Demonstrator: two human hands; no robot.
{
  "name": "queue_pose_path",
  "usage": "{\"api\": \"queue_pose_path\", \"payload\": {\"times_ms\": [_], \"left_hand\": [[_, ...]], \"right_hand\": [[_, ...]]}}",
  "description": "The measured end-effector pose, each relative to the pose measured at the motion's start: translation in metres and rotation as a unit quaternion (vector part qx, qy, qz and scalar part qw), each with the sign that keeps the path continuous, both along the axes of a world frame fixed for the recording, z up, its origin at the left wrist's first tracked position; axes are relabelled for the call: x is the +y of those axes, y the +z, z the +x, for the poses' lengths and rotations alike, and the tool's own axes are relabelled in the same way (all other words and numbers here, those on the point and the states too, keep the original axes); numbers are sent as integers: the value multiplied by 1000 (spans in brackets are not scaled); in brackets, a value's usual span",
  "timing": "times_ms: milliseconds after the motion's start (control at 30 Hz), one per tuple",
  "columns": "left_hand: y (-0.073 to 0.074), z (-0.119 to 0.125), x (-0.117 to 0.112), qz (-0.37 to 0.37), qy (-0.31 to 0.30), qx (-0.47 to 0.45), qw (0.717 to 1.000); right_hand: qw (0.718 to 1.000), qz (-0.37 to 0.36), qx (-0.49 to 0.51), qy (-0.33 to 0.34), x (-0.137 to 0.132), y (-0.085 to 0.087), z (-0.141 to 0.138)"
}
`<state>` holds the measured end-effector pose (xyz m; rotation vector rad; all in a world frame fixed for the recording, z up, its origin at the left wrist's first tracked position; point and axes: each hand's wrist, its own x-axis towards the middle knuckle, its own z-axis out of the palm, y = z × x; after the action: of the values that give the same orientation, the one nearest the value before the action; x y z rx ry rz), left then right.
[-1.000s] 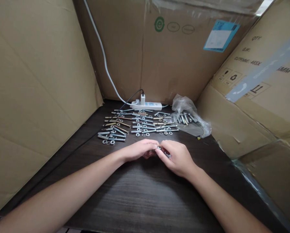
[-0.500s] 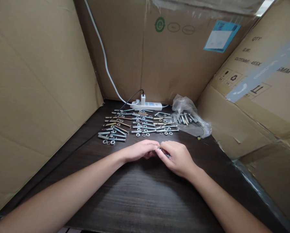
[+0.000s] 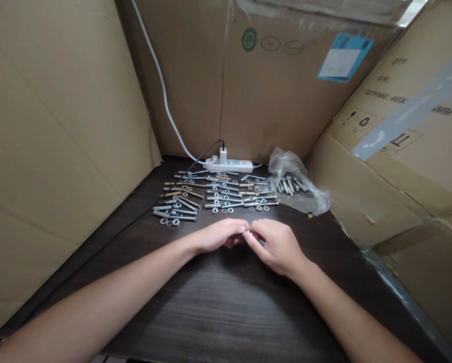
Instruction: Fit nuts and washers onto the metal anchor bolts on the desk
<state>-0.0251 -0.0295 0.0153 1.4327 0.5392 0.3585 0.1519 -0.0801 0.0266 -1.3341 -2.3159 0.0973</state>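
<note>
My left hand and my right hand meet over the dark wooden table, fingertips pinched together on a small metal bolt, mostly hidden between them. Just beyond the hands lie rows of bolts, nuts and washers, sorted in lines across the table.
A clear plastic bag of bolts lies at the back right. A white power strip with a plugged charger and white cable sits against the back cardboard box. Cardboard walls close in left and right.
Both hands stay together at the same spot; the fingers shift only slightly around the small metal part.
</note>
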Motion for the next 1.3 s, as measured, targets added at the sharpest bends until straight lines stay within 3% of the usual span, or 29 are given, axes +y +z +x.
{"api": "queue_pose_path", "payload": {"times_ms": [467,667,900,1100,1300], "left_hand": [[3,2,-1,-29,28,23,999],[-1,1,0,-45,26,1,999],[3,1,-1,-30,29,23,999],[1,1,-1,-47,31,8,998],[2,1,-2,-39,32,19,999]], "right_hand": [[997,29,62,-28,-2,2,6],[996,24,79,25,-3,5,4],[997,47,48,-22,0,1,7],[996,25,80,41,-4,6,3],[998,46,32,-32,0,0,7]]}}
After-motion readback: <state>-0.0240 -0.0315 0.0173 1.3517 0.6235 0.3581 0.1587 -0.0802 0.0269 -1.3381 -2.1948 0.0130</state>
